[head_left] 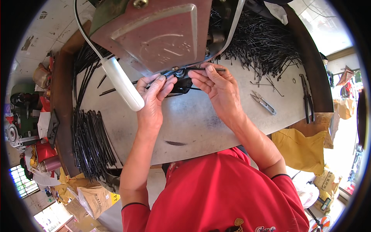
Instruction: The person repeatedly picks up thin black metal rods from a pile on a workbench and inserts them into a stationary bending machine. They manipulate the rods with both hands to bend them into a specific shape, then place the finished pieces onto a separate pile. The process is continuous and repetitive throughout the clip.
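Note:
My left hand (154, 92) and my right hand (216, 87) meet under the head of a reddish-brown machine (154, 34) on a grey metal table (193, 123). Both pinch a thin black strip (205, 69) that lies across the small black fixture (181, 83) at the machine's base. My left fingers grip its left end beside the fixture. The thumb and forefinger of my right hand hold its right part, whose tip sticks out past them.
A white lever handle (123, 83) hangs just left of my left hand. A bundle of black strips (91, 139) lies at the table's left, a loose heap (262, 46) at the back right. Small snips (262, 102) and black pliers (308, 98) lie to the right.

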